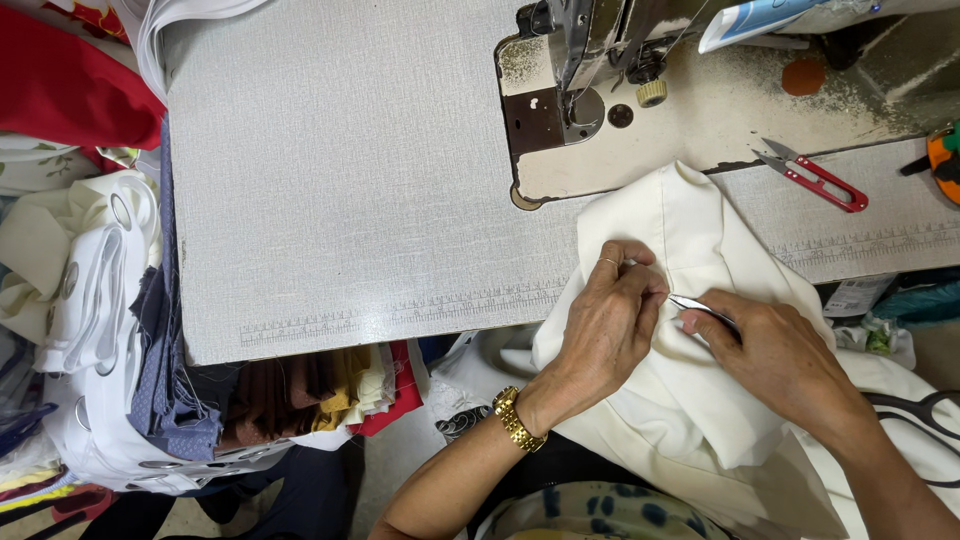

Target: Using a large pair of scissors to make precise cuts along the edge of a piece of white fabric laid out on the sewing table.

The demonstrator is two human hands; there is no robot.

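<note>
A: Step in hand?
B: Seam-picking, I judge. Left hand (pixel 610 320) pinches the cream woven fabric (pixel 690 400) at the grey textured surface's (pixel 350 180) 5 o'clock edge. Right hand (pixel 775 355) grips a slim metal pick (pixel 700 308).
A: Orientation?
B: Long axis points toward 10 o'clock. Next calls for fine tip control.

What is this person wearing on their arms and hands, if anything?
Both forearms are bare, with no sleeves showing. The left hand has a thin ring on one finger, and a gold link-band wristwatch sits on that wrist. The right hand shows no ring or band.
</note>
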